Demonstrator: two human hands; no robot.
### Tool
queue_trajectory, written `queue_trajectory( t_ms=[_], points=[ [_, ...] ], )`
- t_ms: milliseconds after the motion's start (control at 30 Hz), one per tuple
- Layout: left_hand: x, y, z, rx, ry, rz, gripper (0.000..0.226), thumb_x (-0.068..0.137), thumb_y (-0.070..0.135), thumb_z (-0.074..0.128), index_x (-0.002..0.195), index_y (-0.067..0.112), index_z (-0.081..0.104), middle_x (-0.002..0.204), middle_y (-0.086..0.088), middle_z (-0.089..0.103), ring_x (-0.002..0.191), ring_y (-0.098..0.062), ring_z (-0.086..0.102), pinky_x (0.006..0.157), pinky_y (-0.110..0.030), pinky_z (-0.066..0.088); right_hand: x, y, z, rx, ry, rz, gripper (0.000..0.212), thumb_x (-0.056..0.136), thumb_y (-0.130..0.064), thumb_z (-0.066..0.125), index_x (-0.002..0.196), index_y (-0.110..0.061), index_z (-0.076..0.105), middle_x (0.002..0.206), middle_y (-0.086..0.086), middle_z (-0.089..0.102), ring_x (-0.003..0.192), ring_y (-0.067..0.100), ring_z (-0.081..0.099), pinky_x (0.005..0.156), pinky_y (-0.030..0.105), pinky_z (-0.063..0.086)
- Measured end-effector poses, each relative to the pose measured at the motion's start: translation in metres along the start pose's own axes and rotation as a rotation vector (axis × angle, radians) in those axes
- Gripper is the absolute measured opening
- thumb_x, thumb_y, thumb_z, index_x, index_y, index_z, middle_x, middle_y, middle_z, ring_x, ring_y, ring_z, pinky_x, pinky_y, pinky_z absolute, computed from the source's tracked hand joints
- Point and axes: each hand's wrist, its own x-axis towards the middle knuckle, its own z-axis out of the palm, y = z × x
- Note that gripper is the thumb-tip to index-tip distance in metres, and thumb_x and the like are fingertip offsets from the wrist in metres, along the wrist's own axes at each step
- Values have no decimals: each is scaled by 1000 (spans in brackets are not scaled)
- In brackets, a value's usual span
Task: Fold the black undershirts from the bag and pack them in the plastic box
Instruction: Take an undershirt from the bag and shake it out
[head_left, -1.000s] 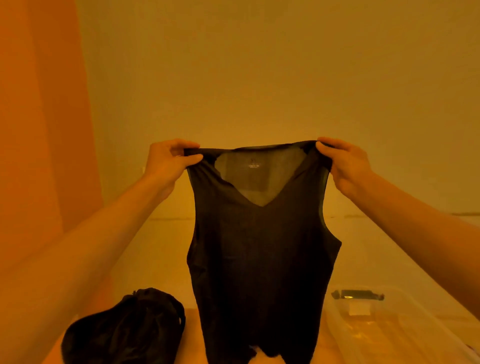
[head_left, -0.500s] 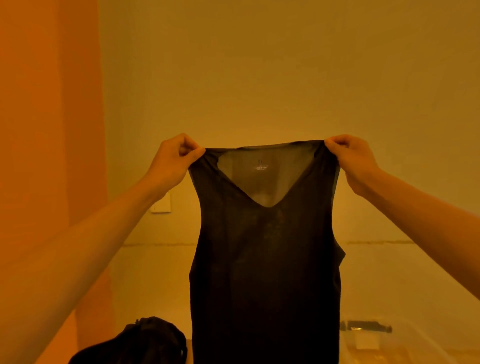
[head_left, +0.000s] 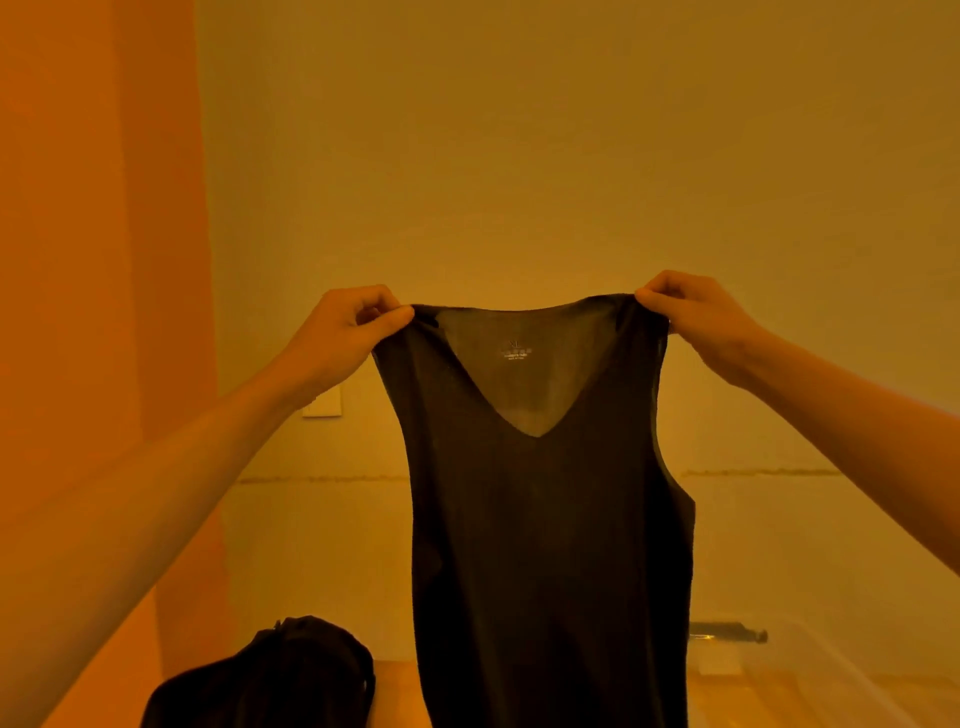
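Note:
A black V-neck undershirt (head_left: 545, 545) hangs full length in front of me, its printed size label showing inside the neck. My left hand (head_left: 345, 332) pinches its left shoulder strap and my right hand (head_left: 691, 317) pinches its right strap, both held up at the same height. The black bag (head_left: 270, 675) sits at the bottom left on the wooden surface. The clear plastic box (head_left: 769, 670) with a dark latch lies at the bottom right, partly hidden behind the shirt.
A plain wall fills the background, with a white wall plate (head_left: 323, 401) behind my left wrist. An orange panel (head_left: 98, 260) stands along the left side. The wooden table surface (head_left: 397, 691) shows between bag and shirt.
Both hands have raised the undershirt higher and spread the straps slightly wider. The view has tilted up, so the bag and the box sit lower in the frame.

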Motion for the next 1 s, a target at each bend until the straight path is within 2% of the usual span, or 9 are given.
queue_trajectory(
  t_ms=[67, 200, 333, 433, 500, 633, 800, 900, 1000],
  points=[
    [-3, 3, 6, -130, 65, -48, 24, 102, 28, 59, 93, 7, 69, 82, 1, 65, 80, -6, 60, 74, -25, 46, -4, -3, 2, 108, -20, 8, 20, 103, -25, 57, 85, -16, 62, 88, 5, 63, 84, 17, 57, 82, 34, 45],
    [-9, 6, 5, -118, 102, 16, 11, 97, 22, 67, 89, 20, 74, 78, 10, 73, 77, -3, 67, 67, -15, 52, -10, -2, 3, 106, -15, 14, 19, 103, -26, 57, 88, -17, 65, 88, 6, 65, 87, 20, 59, 84, 37, 44],
    [-14, 3, -12, 83, -78, 116, 14, 87, 19, 76, 100, 19, 79, 88, 5, 75, 86, -9, 70, 71, -18, 55, -16, -4, -4, -7, -49, -56, 20, 100, -30, 61, 100, -16, 75, 97, 3, 72, 91, 13, 64, 83, 31, 48],
    [-17, 4, -18, 137, -163, 154, 14, 86, 16, 76, 99, 17, 79, 87, 7, 74, 87, -11, 70, 76, -22, 57, -17, -7, -3, -64, -91, -62, 20, 101, -29, 61, 95, -16, 76, 93, 6, 71, 86, 13, 62, 79, 31, 47],
    [-18, 8, -15, 136, -123, 168, 6, 90, 15, 73, 93, 20, 76, 87, 9, 70, 88, -11, 68, 77, -23, 55, -17, -7, 0, -55, -91, -34, 23, 102, -30, 57, 90, -16, 72, 89, 6, 67, 86, 16, 60, 82, 35, 48],
    [-20, 16, 1, -175, 10, -98, 14, 99, 20, 64, 86, 17, 66, 82, 1, 69, 78, -11, 65, 67, -26, 51, -20, -6, 9, 30, -99, -8, 28, 105, -27, 52, 84, -17, 68, 84, 1, 62, 86, 18, 57, 82, 36, 46],
    [-25, 19, 10, -127, 131, -80, 18, 98, 29, 66, 84, 17, 63, 81, 5, 70, 70, -3, 65, 58, -17, 50, -31, -13, 6, 46, -190, -83, 22, 100, -23, 60, 114, -15, 76, 110, -2, 75, 106, 10, 68, 88, 24, 53],
    [-27, 18, 2, 15, 80, 5, 5, 96, 27, 68, 95, 23, 72, 91, 6, 72, 84, -2, 67, 69, -17, 54, -35, -14, -1, 42, -270, -46, 21, 96, -22, 65, 104, -8, 77, 104, 7, 75, 101, 18, 68, 92, 32, 52],
    [-29, 18, -2, 24, 12, -35, 11, 99, 26, 64, 93, 23, 73, 91, 3, 72, 83, -1, 67, 69, -15, 53, -36, -14, -3, 48, -275, -19, 19, 99, -22, 61, 93, -10, 73, 91, 5, 70, 90, 15, 65, 85, 32, 50]
  ],
)
